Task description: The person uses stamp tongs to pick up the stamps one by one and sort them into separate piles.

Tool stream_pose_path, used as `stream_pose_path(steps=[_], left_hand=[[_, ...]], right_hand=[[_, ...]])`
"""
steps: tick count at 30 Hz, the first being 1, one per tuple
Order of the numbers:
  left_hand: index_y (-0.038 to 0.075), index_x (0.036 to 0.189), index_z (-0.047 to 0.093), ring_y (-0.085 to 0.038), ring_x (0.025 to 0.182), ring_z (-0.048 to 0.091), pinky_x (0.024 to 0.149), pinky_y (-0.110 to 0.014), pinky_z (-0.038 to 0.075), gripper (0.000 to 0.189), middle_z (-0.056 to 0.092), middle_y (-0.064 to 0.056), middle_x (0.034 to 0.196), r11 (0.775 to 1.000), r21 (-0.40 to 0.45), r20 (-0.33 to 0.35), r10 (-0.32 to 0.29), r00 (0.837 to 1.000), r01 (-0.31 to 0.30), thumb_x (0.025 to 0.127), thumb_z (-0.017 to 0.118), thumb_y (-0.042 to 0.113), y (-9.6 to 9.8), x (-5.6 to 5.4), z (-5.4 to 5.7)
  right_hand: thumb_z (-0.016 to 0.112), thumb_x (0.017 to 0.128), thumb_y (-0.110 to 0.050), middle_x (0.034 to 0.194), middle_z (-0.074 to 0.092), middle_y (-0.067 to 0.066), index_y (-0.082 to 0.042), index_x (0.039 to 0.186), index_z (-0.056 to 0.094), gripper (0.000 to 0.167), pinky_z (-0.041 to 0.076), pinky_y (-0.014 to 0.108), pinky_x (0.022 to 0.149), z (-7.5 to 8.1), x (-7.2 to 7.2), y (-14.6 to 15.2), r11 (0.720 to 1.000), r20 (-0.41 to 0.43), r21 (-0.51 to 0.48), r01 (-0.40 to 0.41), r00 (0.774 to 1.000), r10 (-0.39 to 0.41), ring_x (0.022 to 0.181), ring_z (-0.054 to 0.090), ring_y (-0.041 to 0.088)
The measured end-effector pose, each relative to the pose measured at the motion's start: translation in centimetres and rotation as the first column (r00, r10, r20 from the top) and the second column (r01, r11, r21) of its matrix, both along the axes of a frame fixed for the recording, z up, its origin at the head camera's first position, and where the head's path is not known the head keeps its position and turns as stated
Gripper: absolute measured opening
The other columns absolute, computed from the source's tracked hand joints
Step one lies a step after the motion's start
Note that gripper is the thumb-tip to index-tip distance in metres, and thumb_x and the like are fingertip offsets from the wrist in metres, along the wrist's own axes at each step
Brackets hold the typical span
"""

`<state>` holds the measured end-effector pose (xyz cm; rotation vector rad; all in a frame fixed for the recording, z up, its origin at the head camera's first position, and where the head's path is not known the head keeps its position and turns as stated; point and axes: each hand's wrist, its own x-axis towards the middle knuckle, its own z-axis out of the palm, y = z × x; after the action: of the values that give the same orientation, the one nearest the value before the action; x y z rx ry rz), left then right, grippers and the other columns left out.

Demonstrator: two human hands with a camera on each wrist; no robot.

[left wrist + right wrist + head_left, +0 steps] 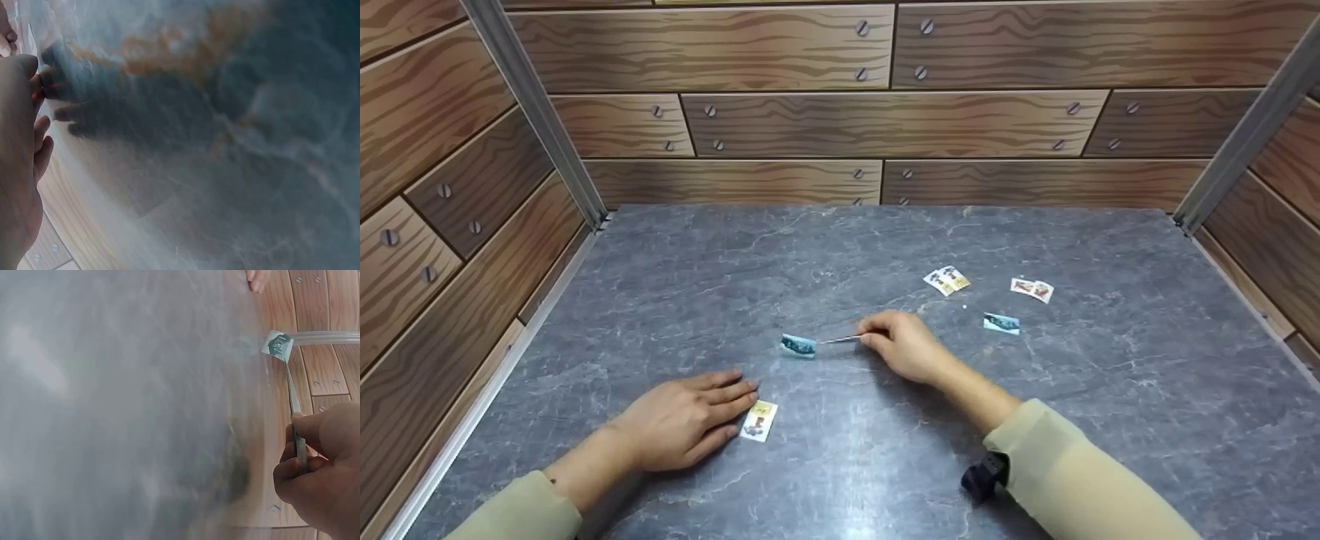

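My right hand (906, 346) holds metal tweezers (295, 402) between thumb and fingers. At their tips is a small teal stamp (798, 346), pinched by one corner and lifted above the table in the right wrist view. Palm down, my left hand (682, 420) rests on the table with its fingers extended. Its fingertips are right at the edge of a white-and-yellow stamp (759, 420) bearing a small figure. In the left wrist view the hand (19, 152) shows at the left edge, and that stamp is mostly hidden.
Beyond my right hand lie two overlapping yellow-and-white stamps (947, 280), a pair with red pictures (1032, 289) and another teal stamp (1002, 324). A tiny white speck (964, 306) is near them. Wood-patterned walls (780, 124) enclose the grey marbled table (720, 277).
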<state>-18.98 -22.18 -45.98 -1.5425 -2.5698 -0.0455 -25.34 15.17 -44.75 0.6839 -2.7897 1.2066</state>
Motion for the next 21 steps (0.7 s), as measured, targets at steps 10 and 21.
stream_pose_path(steps=[10, 21], left_hand=[[0.008, 0.153, 0.058, -0.031, 0.144, 0.053, 0.11, -0.047, 0.052, 0.049, 0.055, -0.008, 0.157, 1.0, 0.021, 0.048, 0.012, 0.999, -0.013, 0.111, 0.054, 0.033, 0.0, 0.0, -0.2], [0.009, 0.154, 0.058, -0.03, 0.145, 0.052, 0.11, -0.047, 0.052, 0.049, 0.054, -0.007, 0.159, 0.999, 0.029, 0.06, 0.04, 0.997, -0.042, 0.111, 0.055, 0.033, 0.0, 0.3, -0.4]], right_hand=[[0.069, 0.1, -0.004, 0.114, 0.077, 0.014, -0.004, 0.106, 0.079, 0.012, 0.054, 0.053, 0.101, 2.1, 0.3, 4.6, 0.999, -0.003, -0.002, 0.054, 0.999, -0.054, 0.11, 0.07, 0.033], [0.07, 0.099, -0.004, 0.107, 0.077, 0.01, -0.004, 0.103, 0.08, 0.01, 0.052, 0.033, 0.079, 3.1, 0.9, 9.3, 0.993, -0.035, 0.038, 0.108, 0.994, -0.107, 0.09, 0.064, 0.021]])
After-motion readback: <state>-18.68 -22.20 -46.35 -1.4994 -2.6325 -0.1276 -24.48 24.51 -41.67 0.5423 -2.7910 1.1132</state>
